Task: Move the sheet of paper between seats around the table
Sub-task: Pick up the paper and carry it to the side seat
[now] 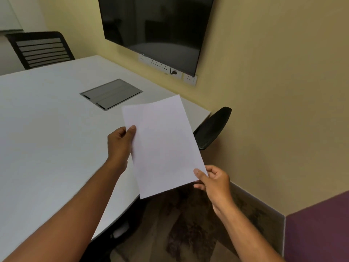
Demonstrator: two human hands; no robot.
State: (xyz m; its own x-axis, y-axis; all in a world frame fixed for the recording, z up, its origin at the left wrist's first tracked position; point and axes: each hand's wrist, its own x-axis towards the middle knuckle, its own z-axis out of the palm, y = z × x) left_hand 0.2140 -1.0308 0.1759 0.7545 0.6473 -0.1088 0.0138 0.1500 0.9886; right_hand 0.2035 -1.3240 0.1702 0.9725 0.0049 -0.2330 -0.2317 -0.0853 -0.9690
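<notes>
We hold the sheet of paper (162, 146) above the table's (47, 120) edge, left hand (119, 146) pinching its left edge, right hand (215, 183) pinching its near right corner.

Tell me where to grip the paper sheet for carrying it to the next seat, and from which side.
Grip the sheet of paper at its edges, thumb on top and fingers beneath. It is thin, held in the air and already bowing at the far end, so two spread holds seem best: the left hand from the left on the long edge, the right hand from the right at the near corner.
</notes>
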